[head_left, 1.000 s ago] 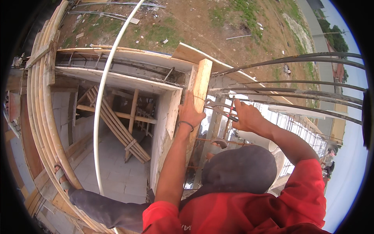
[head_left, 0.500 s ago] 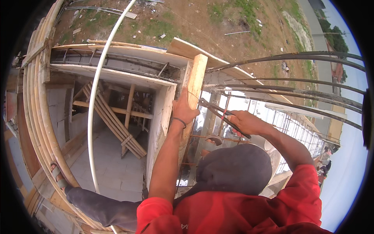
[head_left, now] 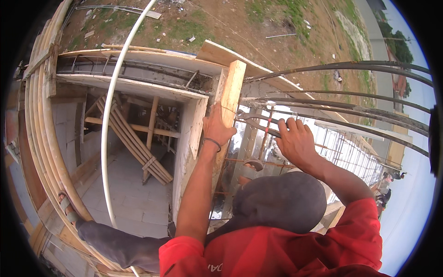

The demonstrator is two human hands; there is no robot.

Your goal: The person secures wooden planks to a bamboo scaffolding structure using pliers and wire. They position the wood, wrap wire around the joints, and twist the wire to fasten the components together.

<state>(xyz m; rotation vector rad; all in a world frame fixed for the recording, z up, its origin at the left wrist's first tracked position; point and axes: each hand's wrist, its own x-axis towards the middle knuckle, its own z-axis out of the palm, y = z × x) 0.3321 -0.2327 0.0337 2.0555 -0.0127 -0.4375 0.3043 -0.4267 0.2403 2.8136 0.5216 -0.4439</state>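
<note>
My left hand (head_left: 219, 129), a dark band at its wrist, is closed round the side of an upright pale timber (head_left: 233, 87), thumb on its right face. To the right of the timber my right hand (head_left: 297, 144) grips the handles of metal pincers (head_left: 252, 123) with red marks on them. The handles stand somewhat apart, and the jaws point left, close to the timber's edge. A thin wire seems to cross the timber near the jaws, too fine to be sure of. Below, my dark-trousered knee (head_left: 279, 201) is bent.
Several long steel bars (head_left: 369, 108) stick out to the right. Bamboo poles (head_left: 57, 152) curve along the left, with my sandalled foot (head_left: 69, 207) on them. A white pipe (head_left: 107, 152) crosses a deep opening with a grey floor (head_left: 124, 203). Plywood formwork (head_left: 134, 83) edges the top.
My right hand has risen and turned, its fingers now over the handles. The pincers lie flatter, with their handles wider apart. My left hand keeps its place on the timber.
</note>
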